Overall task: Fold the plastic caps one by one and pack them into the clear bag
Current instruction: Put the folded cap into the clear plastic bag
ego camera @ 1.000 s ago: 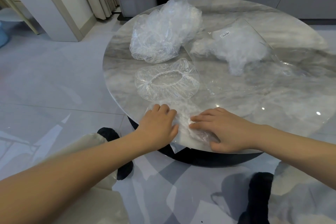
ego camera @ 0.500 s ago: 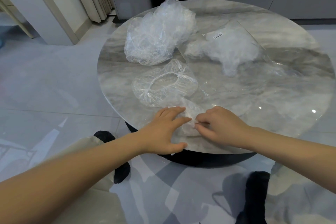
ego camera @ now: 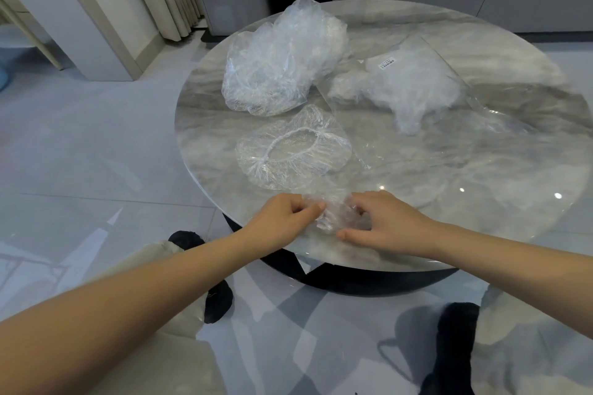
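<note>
Both hands work one crumpled cap [ego camera: 333, 213] at the near edge of the table [ego camera: 481, 170]. Left hand [ego camera: 282, 221] pinches its left side w/ thumb and forefinger; right hand [ego camera: 385, 221] has fingers curled into the right side. Best to press air out, keep folds tight (thin film springs back), then slide it into the bag [ego camera: 410, 86], which lies well apart, beyond the flat cap [ego camera: 292, 147].

The right hand [ego camera: 386, 223] covers its own fingertips and part of the crumpled cap [ego camera: 333, 213] between the hands. Both forearms are cut off by the frame edges. Print on the bag label [ego camera: 387, 62], beyond the hands, is too small to read.
</note>
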Motion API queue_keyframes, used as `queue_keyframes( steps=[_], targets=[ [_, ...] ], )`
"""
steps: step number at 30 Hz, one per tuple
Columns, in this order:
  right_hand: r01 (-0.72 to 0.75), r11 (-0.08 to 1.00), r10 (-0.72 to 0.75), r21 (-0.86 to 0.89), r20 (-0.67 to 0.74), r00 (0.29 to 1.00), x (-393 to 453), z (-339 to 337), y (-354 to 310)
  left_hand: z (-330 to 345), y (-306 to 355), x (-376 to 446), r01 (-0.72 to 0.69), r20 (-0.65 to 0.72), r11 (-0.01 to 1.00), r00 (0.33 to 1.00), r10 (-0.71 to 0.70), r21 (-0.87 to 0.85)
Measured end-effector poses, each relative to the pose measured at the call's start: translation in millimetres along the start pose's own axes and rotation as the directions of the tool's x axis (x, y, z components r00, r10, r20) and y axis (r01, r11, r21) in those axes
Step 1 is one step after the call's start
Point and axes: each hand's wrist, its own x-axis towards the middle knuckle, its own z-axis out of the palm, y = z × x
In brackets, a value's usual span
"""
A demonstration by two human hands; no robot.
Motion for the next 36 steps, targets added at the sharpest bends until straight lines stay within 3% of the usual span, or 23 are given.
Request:
queue_keyframes(
  steps=[3,8,12,14,15,17,19,20,22,25,28,30,32,36],
  targets=[
    [-0.081,0.991,0.087,0.104,-0.061,0.994,4.6,1.3,2.1,2.4,-0.3,0.9,-0.007,-0.054,1.0,0.999,0.006,-0.022],
    [-0.219,0.955,0.236,0.203,-0.065,0.97,10.5,10.4,4.4,9.3,-8.9,5.0,-0.027,-0.141,0.993,0.989,0.044,0.118],
    [-0.256,0.958,0.27,0.127,-0.11,0.956,16.5,15.1,3.0,11.2,-10.3,8.2,-0.01,-0.207,0.998,0.978,0.021,0.054],
    [-0.27,0.959,0.279,0.089,-0.11,0.954,19.9,15.8,2.1,11.1,-13.5,7.6,0.001,-0.28,0.994,0.96,0.03,0.109],
    [-0.278,0.958,0.284,0.072,-0.106,0.953,21.4,16.3,1.7,10.6,-13.8,5.5,-0.046,-0.316,0.981,0.943,0.106,0.191],
    [-0.3,0.952,0.304,0.059,-0.098,0.948,23.7,16.2,0.5,10.5,-10.9,1.4,-0.251,-0.295,0.863,0.866,0.403,0.439],
    [-0.305,0.951,0.309,0.051,-0.103,0.946,25.5,16.4,1.2,15.9,-9.8,-2.4,-0.42,-0.133,0.665,0.778,0.614,0.618],
    [-0.303,0.952,0.305,0.038,-0.115,0.945,25.9,16.0,1.4,21.1,-11.2,-3.6,-0.455,-0.04,0.596,0.772,0.634,0.662],
    [-0.294,0.956,0.292,0.002,-0.143,0.946,23.9,16.0,1.9,31.2,-17.1,-5.3,-0.449,0.108,0.523,0.823,0.557,0.724],
    [-0.251,0.966,0.235,-0.063,-0.198,0.952,16.3,19.2,-1.5,32.6,-26.0,-8.1,-0.397,0.22,0.47,0.895,0.388,0.788],
    [-0.018,0.935,-0.134,-0.355,-0.399,0.907,8.6,29.1,3.6,30.3,-32.5,-6.5,-0.371,0.285,0.463,0.926,0.245,0.805],
    [0.083,0.86,-0.301,-0.503,-0.368,0.88,4.1,38.3,12.0,33.4,-35.1,-5.1,-0.371,0.297,0.461,0.928,0.226,0.806],
    [0.087,0.838,-0.271,-0.539,-0.272,0.923,2.0,45.8,18.5,33.9,-37.4,-3.7,-0.37,0.301,0.479,0.929,0.216,0.796],
    [-0.039,0.841,-0.031,-0.539,-0.121,0.992,0.2,44.5,27.0,28.1,-38.7,0.0,-0.373,0.309,0.483,0.928,0.209,0.792]
  ],
)
